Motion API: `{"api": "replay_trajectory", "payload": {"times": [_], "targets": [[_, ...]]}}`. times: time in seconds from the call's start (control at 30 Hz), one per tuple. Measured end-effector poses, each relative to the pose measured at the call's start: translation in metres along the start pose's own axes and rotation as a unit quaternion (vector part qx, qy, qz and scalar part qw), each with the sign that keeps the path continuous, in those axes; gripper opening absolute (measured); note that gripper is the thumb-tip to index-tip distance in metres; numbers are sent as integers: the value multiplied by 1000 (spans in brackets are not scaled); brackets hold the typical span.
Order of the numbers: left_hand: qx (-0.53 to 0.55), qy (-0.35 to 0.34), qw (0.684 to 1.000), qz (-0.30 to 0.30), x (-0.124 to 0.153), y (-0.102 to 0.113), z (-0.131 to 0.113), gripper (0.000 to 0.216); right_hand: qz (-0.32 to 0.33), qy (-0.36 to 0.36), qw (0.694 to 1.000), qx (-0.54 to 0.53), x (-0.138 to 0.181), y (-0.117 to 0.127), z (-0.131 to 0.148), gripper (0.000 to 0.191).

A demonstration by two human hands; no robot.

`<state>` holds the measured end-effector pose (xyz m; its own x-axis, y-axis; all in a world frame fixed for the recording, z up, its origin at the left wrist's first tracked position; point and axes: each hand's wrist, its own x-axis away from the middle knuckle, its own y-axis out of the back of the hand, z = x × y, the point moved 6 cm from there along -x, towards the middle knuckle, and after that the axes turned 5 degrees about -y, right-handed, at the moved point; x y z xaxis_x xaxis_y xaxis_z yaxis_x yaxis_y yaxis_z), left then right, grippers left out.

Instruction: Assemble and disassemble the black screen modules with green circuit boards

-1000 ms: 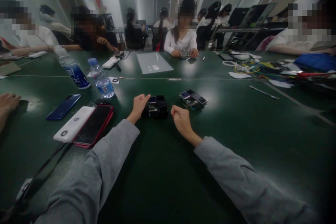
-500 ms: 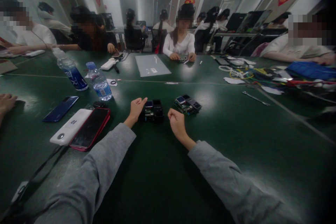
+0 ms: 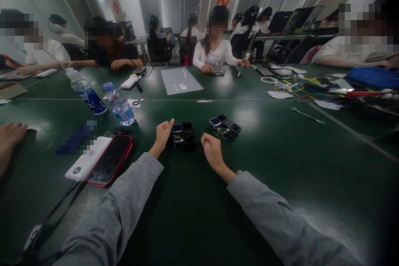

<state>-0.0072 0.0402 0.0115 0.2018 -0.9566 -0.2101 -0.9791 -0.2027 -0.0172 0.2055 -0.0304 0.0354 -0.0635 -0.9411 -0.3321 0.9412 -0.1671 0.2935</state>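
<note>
My left hand (image 3: 162, 136) rests on the dark green table in a loose fist with its thumb sticking up. Just to its right lies a circuit board device (image 3: 183, 136) with a small screen and a black housing. On the device's other side, my right hand (image 3: 213, 150) is curled into a fist, and I see nothing in either hand. A second, similar circuit board device (image 3: 224, 126) sits at an angle just beyond my right hand. Both devices lie flat on the table, apart from each other.
To the left are a red-cased phone (image 3: 111, 160), a white power bank (image 3: 89, 160) and two water bottles (image 3: 122, 107) (image 3: 89, 93). A wrench (image 3: 308, 115) and tangled cables (image 3: 288, 85) lie right. A co-worker's hand (image 3: 14, 133) rests at far left; others sit opposite.
My hands keep their fists beside the devices; the view has shifted slightly. Across the table, the person in white has moved one hand off the board, outward to the right.
</note>
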Motion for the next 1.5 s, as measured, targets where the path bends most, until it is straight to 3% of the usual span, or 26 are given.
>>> {"api": "replay_trajectory", "payload": {"times": [0.53, 1.5], "targets": [[-4, -6, 1000, -10, -4, 2, 5, 48, 23, -27, 999, -14, 0, -1, -1, 19], [-5, -36, 999, 6, 4, 1, -8, 46, -1, -13, 1000, 3, 3, 2, -1, 18]]}}
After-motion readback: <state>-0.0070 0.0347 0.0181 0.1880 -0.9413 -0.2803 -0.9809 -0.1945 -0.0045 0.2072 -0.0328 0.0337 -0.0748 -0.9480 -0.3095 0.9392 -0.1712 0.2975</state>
